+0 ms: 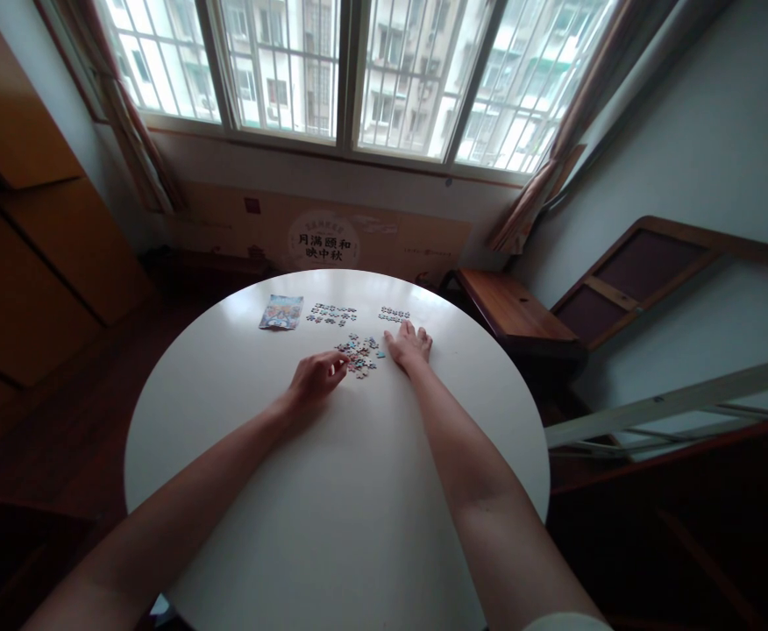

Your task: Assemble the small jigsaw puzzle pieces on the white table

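Note:
A heap of loose jigsaw puzzle pieces [361,358] lies near the middle of the round white table. My left hand [318,372] is at the heap's left edge, fingers curled and thumb brought towards them; whatever they pinch is too small to make out. To the right of the heap, my right hand [411,344] rests palm down with its fingers apart. Its fingertips are just below a small group of pieces [394,313] set out in rows. Another group of pieces in rows [332,314] lies behind the heap, beside a colourful picture packet [281,312].
The round white table [252,526] has its far edge towards a barred window [344,70]. A wooden bench or stool [512,302] stands beyond its right edge. Orange cabinets [48,254] are at the left, and a printed cardboard panel [226,219] is below the window.

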`<state>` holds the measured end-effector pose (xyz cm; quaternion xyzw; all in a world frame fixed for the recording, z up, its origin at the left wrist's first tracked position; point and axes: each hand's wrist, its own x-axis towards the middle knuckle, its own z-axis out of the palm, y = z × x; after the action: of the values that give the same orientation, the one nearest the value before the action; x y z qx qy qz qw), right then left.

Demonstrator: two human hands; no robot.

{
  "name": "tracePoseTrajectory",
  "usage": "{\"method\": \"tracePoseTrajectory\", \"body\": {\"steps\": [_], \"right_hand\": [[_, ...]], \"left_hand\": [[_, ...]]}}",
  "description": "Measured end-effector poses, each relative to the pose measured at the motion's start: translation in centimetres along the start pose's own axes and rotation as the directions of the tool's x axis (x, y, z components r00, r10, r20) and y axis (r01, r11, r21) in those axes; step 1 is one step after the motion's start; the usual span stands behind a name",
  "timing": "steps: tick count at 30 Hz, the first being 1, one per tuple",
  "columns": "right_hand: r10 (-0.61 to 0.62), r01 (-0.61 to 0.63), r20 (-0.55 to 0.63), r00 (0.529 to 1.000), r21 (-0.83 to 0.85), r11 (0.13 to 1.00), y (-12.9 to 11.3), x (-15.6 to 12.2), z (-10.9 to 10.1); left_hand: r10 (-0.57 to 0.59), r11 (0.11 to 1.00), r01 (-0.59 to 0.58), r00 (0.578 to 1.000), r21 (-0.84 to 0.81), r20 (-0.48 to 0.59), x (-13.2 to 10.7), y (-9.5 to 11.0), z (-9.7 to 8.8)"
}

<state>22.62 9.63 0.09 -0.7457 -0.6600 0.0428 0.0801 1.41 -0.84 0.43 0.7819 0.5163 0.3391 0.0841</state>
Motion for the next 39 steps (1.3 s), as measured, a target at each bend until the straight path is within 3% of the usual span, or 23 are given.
{"method": "tracePoseTrajectory", "body": {"steps": [17,30,39], "right_hand": [[-0.002,0.003,-0.029,1.0,0.029,1.0,0.1,0.0,0.3],[-0.032,0.117,-0.34,0.94,0.232,0.966,0.8,-2.7,-1.0],[0.008,0.108,-0.344,0.939,0.319,0.942,0.7,-4.3,-1.5]], "left_hand": [[-0.023,1.0,0.023,1.0,-0.011,-0.006,0.0,-0.1,0.1],[-0.021,1.0,0.021,1.0,0.004,-0.005,0.1,-0.1,0.1],[-0.025,1.0,0.025,1.0,-0.003,-0.014,0.1,-0.3,0.1]]}}
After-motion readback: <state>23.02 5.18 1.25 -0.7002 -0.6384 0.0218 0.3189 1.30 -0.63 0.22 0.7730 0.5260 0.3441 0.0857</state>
